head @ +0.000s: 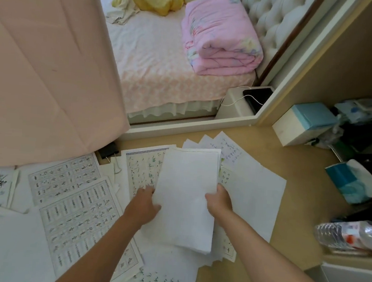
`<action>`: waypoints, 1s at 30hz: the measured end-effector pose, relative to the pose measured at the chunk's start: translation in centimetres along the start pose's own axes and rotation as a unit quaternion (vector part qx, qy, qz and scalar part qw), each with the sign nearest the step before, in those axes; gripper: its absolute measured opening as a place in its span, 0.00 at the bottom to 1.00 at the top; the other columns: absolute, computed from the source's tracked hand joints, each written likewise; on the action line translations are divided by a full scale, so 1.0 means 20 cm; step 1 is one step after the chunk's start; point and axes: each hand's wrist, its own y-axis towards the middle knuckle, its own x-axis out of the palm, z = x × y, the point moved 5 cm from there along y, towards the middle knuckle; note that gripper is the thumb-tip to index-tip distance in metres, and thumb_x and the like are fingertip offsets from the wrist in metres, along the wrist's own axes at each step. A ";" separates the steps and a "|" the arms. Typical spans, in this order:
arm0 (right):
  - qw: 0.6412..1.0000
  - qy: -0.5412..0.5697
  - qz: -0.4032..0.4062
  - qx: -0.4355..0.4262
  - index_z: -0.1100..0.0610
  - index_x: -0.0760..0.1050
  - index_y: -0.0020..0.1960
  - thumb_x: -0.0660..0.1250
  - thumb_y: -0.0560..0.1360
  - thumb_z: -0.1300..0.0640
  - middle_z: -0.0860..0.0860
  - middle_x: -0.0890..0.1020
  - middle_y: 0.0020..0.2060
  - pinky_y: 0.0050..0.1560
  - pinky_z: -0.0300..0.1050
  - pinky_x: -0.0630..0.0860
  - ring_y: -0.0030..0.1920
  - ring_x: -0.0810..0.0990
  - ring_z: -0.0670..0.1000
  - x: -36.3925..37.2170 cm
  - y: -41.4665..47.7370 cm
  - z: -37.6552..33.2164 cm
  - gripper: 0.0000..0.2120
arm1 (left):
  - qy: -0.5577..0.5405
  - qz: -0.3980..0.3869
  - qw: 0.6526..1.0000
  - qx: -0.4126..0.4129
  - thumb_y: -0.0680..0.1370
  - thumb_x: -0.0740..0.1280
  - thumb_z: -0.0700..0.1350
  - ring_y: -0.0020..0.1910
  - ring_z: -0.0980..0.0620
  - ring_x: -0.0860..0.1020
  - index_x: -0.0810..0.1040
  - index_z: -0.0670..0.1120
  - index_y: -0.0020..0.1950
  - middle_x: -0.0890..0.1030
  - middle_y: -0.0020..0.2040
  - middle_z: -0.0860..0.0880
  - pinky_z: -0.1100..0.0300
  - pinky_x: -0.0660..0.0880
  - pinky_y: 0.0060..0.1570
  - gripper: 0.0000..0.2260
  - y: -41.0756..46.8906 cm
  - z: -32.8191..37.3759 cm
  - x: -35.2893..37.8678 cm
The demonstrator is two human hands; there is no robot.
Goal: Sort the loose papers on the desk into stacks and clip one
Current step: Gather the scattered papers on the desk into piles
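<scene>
A thin stack of blank white sheets [185,196] is lifted over the middle of the desk. My left hand [144,204] grips its left edge and my right hand [219,204] grips its right edge. Under and around it lie loose papers: calligraphy practice sheets [71,200] with printed grids to the left, fanned sheets [228,151] behind the stack, and a large blank sheet [256,191] to the right. A black binder clip [108,150] lies at the far left of the desk by the pink curtain.
A pink curtain [45,74] hangs over the desk's left side. A tissue box [351,182], a plastic bottle [351,236] and a white-and-blue box [304,125] stand at the right. Beyond the window ledge [181,127] is a bed with a folded pink quilt [220,36].
</scene>
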 end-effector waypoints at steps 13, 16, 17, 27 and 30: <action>0.926 -0.352 0.011 -0.138 0.49 0.62 0.74 0.61 0.76 0.51 0.53 0.61 0.74 0.69 0.56 0.63 0.73 0.59 0.57 -0.61 0.26 0.28 0.27 | 0.278 -0.058 0.947 0.149 0.79 0.64 0.52 0.75 0.43 0.59 0.61 0.48 0.76 0.59 0.77 0.45 0.47 0.64 0.69 0.27 -0.10 0.67 0.42; 0.914 -0.398 0.009 -0.085 0.43 0.53 0.76 0.60 0.75 0.42 0.55 0.48 0.79 0.71 0.64 0.56 0.78 0.47 0.60 -0.76 0.34 0.47 0.32 | 0.228 -0.021 0.957 0.178 0.79 0.63 0.50 0.72 0.45 0.63 0.62 0.48 0.76 0.63 0.75 0.48 0.50 0.67 0.67 0.26 -0.06 0.85 0.52; 0.914 -0.399 -0.004 -0.075 0.41 0.49 0.78 0.59 0.76 0.40 0.54 0.43 0.79 0.72 0.66 0.53 0.78 0.43 0.60 -0.78 0.36 0.53 0.34 | 0.204 -0.034 0.961 0.182 0.79 0.63 0.50 0.73 0.45 0.62 0.60 0.47 0.77 0.63 0.76 0.48 0.50 0.67 0.68 0.27 -0.05 0.91 0.57; 0.935 -0.344 0.042 -0.075 0.44 0.52 0.78 0.56 0.78 0.39 0.53 0.40 0.80 0.76 0.65 0.47 0.79 0.39 0.59 -0.98 0.43 0.74 0.31 | 0.113 -0.042 0.987 0.105 0.75 0.69 0.55 0.79 0.44 0.50 0.46 0.45 0.80 0.51 0.80 0.45 0.46 0.54 0.76 0.43 -0.04 1.21 0.96; 0.945 -0.312 0.043 -0.082 0.45 0.52 0.78 0.57 0.78 0.39 0.52 0.41 0.80 0.76 0.64 0.45 0.79 0.39 0.57 -0.98 0.44 0.74 0.32 | -0.023 -0.011 0.999 0.033 0.72 0.73 0.52 0.76 0.43 0.56 0.50 0.44 0.79 0.56 0.77 0.45 0.46 0.60 0.72 0.44 -0.04 1.28 0.97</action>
